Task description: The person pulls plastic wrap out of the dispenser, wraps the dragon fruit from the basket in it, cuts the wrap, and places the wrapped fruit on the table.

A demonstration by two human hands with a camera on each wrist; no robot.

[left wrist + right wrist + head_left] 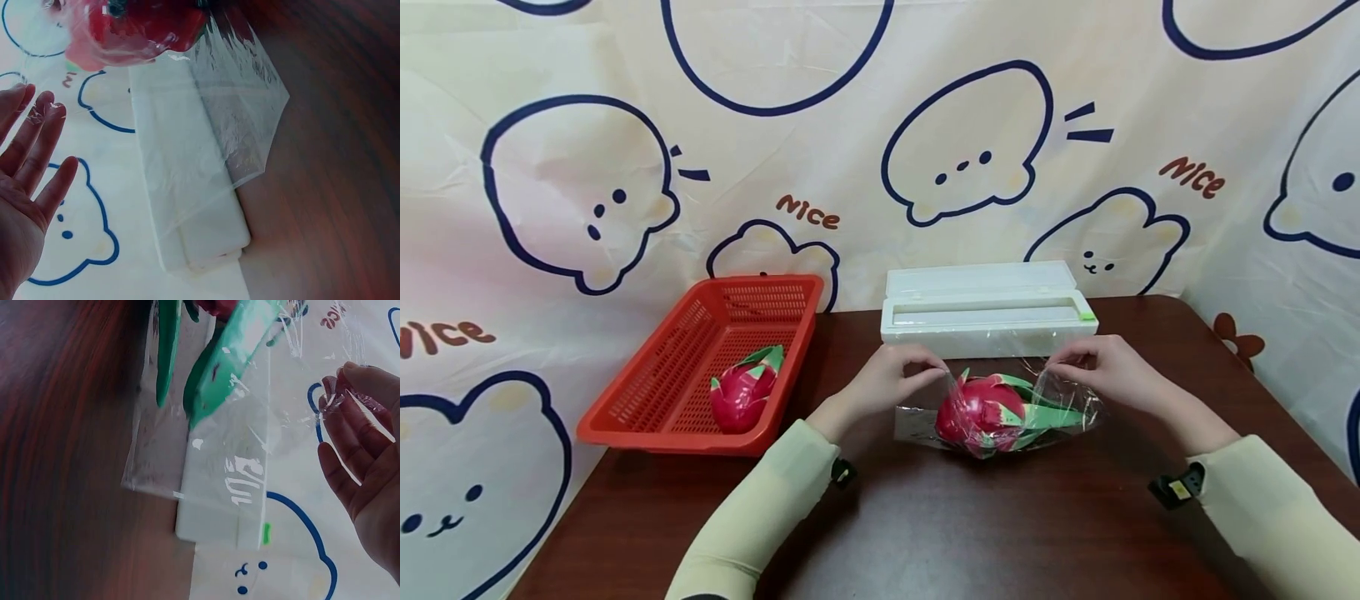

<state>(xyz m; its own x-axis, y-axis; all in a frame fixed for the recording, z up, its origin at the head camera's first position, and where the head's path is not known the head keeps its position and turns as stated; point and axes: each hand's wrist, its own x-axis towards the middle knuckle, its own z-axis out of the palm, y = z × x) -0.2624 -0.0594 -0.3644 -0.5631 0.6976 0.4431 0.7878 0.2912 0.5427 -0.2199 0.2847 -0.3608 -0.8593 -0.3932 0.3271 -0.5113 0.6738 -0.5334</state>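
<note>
A red dragon fruit with green leaf tips lies in a sheet of clear cling film at the middle of the table. On its left side my left hand pinches one edge of the film between thumb and fingertips. My right hand pinches the film on the other side, above the long green leaves. The film hangs from both hands and drapes around the fruit. In the left wrist view, a corner of the film spreads out below the fruit.
A white cling film dispenser box stands behind the fruit with its lid raised. To the left, a red plastic basket holds another dragon fruit. Behind the brown table hangs a printed cloth.
</note>
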